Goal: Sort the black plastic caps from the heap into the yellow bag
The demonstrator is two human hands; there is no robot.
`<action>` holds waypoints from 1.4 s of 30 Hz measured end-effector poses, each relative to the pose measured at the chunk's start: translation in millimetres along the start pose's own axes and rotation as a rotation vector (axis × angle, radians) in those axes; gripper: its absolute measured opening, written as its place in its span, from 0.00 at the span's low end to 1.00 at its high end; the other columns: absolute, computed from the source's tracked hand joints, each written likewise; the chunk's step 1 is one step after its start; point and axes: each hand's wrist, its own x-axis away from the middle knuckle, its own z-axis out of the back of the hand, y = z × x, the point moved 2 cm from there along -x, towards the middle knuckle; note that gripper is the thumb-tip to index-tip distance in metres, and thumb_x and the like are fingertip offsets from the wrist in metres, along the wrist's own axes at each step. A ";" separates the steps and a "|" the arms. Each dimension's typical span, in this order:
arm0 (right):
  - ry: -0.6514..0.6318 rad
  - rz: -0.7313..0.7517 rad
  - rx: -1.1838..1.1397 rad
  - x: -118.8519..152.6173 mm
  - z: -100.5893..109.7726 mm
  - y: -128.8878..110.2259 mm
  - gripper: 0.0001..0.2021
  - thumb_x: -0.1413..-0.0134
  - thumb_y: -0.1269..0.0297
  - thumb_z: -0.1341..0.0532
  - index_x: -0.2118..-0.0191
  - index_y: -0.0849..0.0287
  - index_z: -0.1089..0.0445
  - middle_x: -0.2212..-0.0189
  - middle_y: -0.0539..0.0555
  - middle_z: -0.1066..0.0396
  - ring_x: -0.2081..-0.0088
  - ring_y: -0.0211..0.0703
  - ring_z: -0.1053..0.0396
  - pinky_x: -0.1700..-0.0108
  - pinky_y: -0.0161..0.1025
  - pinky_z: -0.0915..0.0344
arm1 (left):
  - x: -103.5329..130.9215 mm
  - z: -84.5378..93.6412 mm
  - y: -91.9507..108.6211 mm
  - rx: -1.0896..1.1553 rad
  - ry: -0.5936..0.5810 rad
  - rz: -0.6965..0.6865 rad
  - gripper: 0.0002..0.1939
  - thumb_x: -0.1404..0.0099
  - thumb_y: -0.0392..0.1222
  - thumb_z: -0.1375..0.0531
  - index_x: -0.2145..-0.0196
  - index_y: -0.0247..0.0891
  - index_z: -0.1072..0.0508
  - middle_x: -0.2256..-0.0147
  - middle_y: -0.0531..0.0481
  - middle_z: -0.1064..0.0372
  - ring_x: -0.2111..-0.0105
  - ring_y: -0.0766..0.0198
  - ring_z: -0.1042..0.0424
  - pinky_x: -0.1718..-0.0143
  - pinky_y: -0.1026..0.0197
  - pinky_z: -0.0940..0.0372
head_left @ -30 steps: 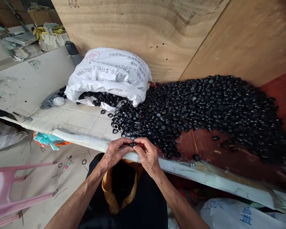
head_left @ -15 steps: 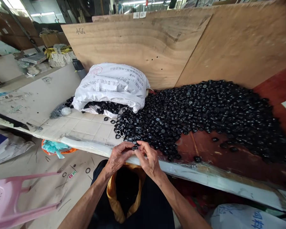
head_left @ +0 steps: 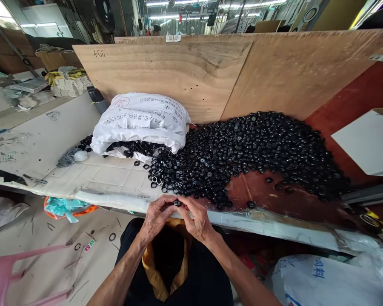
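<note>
Between the fingertips of both hands is a small black plastic part [head_left: 177,203], held just above the table's front edge. My left hand [head_left: 158,216] pinches it from one side, and my right hand [head_left: 194,216] from the other; fingers cover much of it. Beyond the hands lies a large heap of similar black parts [head_left: 258,144], with black rings [head_left: 169,165] mixed in at its left end. A white woven sack [head_left: 140,119] rests on its side, its mouth spilling more black rings. Below my hands, an open yellow-rimmed bag [head_left: 151,272] sits at my lap, dark inside.
A wooden board [head_left: 166,76] stands along the table's back. The padded front edge [head_left: 115,199] runs below the heap. At left are a pink plastic stool [head_left: 6,272] and an orange-rimmed basket [head_left: 67,208]; a white sack [head_left: 325,276] sits low at right.
My view has shifted to the right and upward, showing more of the right side. Both hands stay together, still pinching the small black part.
</note>
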 end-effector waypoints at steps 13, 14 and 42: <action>-0.024 -0.075 0.070 16.3 -2.8 -6.1 0.08 0.29 0.62 0.41 0.58 0.56 0.25 0.69 0.53 0.26 0.68 0.44 0.27 0.62 0.39 0.30 | 22.3 -1.7 7.9 0.248 0.060 0.253 0.16 0.39 0.50 0.27 0.57 0.39 0.20 0.62 0.49 0.20 0.64 0.62 0.23 0.57 0.60 0.27; -0.025 -0.083 0.050 17.9 -3.1 -7.6 0.08 0.29 0.62 0.41 0.55 0.56 0.26 0.67 0.53 0.25 0.67 0.44 0.27 0.61 0.39 0.29 | 24.4 -1.6 9.2 0.268 0.067 0.269 0.17 0.40 0.50 0.26 0.58 0.39 0.20 0.62 0.49 0.20 0.64 0.63 0.23 0.57 0.61 0.27; -0.078 -0.368 -0.184 58.6 -12.8 -30.9 0.10 0.31 0.58 0.41 0.52 0.56 0.28 0.64 0.53 0.24 0.70 0.40 0.26 0.64 0.38 0.29 | 69.5 -5.8 4.7 0.385 0.100 0.333 0.16 0.40 0.45 0.25 0.58 0.37 0.19 0.63 0.48 0.19 0.63 0.61 0.20 0.56 0.60 0.24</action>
